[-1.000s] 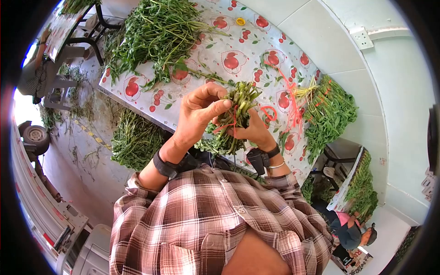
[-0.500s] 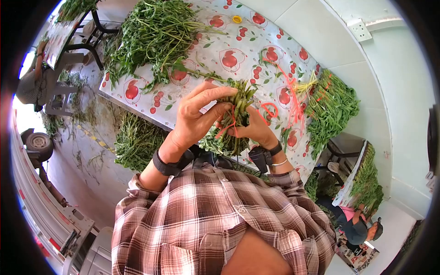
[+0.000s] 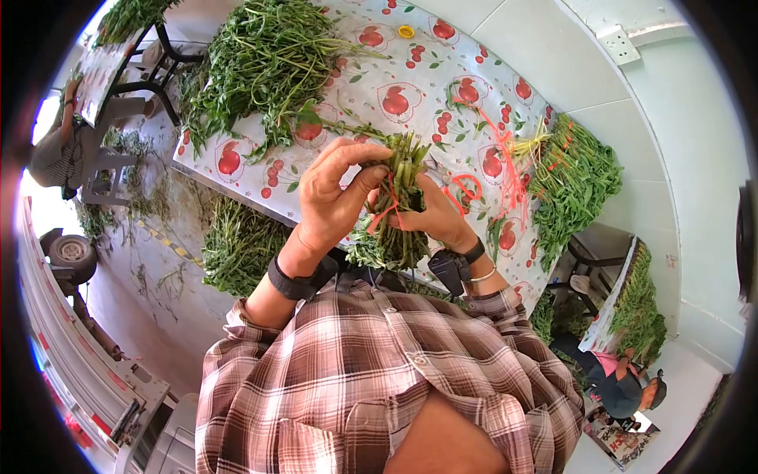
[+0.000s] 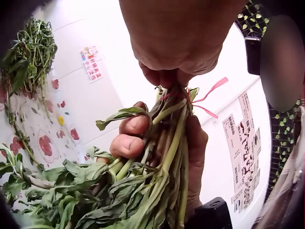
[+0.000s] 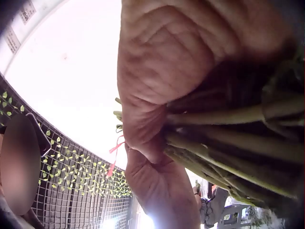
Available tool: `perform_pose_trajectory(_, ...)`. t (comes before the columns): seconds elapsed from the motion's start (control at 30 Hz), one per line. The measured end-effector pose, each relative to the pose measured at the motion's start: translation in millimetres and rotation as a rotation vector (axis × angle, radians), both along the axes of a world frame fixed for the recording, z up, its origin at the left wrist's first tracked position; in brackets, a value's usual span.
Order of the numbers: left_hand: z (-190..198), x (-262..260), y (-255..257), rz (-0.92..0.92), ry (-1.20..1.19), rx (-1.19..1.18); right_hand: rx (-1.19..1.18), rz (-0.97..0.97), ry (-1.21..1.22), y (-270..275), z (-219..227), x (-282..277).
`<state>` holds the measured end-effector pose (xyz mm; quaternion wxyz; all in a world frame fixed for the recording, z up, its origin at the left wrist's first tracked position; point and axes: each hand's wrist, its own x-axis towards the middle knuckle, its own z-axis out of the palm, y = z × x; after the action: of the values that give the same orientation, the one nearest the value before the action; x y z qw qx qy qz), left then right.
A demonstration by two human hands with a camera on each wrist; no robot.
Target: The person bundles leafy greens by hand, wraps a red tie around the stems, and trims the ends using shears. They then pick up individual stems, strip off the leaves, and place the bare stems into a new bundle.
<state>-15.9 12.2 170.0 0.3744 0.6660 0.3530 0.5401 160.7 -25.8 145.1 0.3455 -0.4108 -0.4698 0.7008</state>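
Note:
A bunch of leafy green stems point(image 3: 407, 162) is held up in front of the chest, cut ends away from the body. My right hand point(image 3: 439, 215) grips it, fingers and thumb wrapped round the stems, as the left wrist view also shows. A red plastic string point(image 3: 394, 207) circles the bunch, its loose ends sticking out. At the cut ends my left hand point(image 3: 328, 189) pinches the string between thumb and bent fingers against the stems; its fingertips are partly hidden. Below the hands hang the bunch's leaves point(image 4: 81, 195).
Red-handled scissors point(image 3: 467, 187) and loose red strings point(image 3: 505, 146) lie on the fruit-print tablecloth point(image 3: 379, 75). A big heap of greens point(image 3: 272, 63) is at the left, tied bunches point(image 3: 576, 182) at the right. A yellow ring point(image 3: 406, 31) sits near the wall. Another person point(image 3: 632, 387) works at lower right.
The left fingers have bent and drawn in at the cut ends, after reaching straighter over them half a second ago. The right hand keeps its grip on the bunch.

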Motion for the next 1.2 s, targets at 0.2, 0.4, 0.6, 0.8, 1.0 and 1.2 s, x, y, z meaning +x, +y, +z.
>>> perform_pose_trajectory(0.2, 4, 3, 3, 0.063, -0.011, -0.117, 0.092, -0.108, -0.094, 4, 4, -4)
perform_pose_trajectory(0.4, 3, 3, -5, 0.115, 0.166, -0.007, 0.218, -0.214, -0.258, 8, 9, -7)
perform_pose_trajectory(0.6, -2, 3, -8, 0.089, 0.149, -0.092, 0.234, -0.268, -0.288, 6, 1, -10)
perform_pose_trajectory(0.8, 1, 6, -10, 0.112, 0.072, -0.191, 0.219, -0.297, -0.306, 2, 0, -10)
perform_pose_trajectory(1.0, -3, 5, -10, 0.1, 0.127, -0.153, 0.217, -0.279, -0.35, -1, 4, -9)
perform_pose_trajectory(1.2, -3, 4, -12, 0.066, 0.133, -0.026, 0.219, -0.245, -0.341, -4, 6, -7)
